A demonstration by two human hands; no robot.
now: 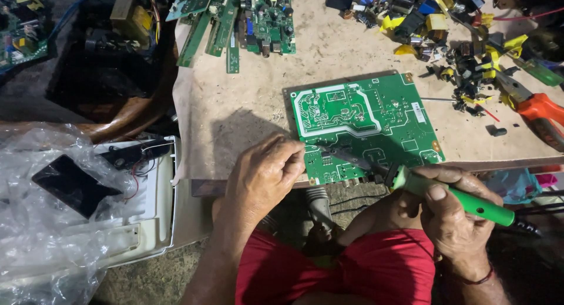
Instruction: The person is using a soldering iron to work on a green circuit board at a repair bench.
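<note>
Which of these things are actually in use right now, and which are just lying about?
In use:
right hand gripping green-handled soldering iron
left hand at green circuit board

Lying about:
pile of loose components
orange-handled pliers
spare boards
plastic bag

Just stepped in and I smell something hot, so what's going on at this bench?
A person is working on a green circuit board lying solder side up at the edge of a worn table. The right hand holds a green-handled soldering iron, its tip on the board's lower left area. The left hand rests at the board's edge. Loose electronic parts lie piled at the table's far right.
</note>
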